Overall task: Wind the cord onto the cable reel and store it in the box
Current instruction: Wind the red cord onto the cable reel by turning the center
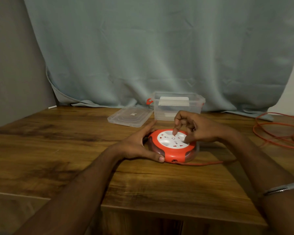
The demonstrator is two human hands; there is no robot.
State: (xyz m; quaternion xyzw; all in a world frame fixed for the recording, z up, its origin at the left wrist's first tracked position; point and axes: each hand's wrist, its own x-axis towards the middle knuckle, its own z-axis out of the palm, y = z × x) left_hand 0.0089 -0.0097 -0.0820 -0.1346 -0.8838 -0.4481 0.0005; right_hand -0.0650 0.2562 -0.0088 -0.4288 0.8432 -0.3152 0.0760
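Two hands on cable reel [172,146]: left hand [136,145] grips rim, right hand [196,128] fingers curled, fingertip on top.

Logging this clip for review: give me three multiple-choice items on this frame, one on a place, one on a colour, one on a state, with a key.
1. Where does the lid lie?
A. on the box
B. on the table, left of the box
C. under the reel

2. The cord is
A. orange-red
B. blue
C. black

3. The box is
A. open
B. closed
C. tipped over

Key: B, the lid lies flat on the table beside the box; A, loose orange-red loops lie at right; A, its top is uncovered.
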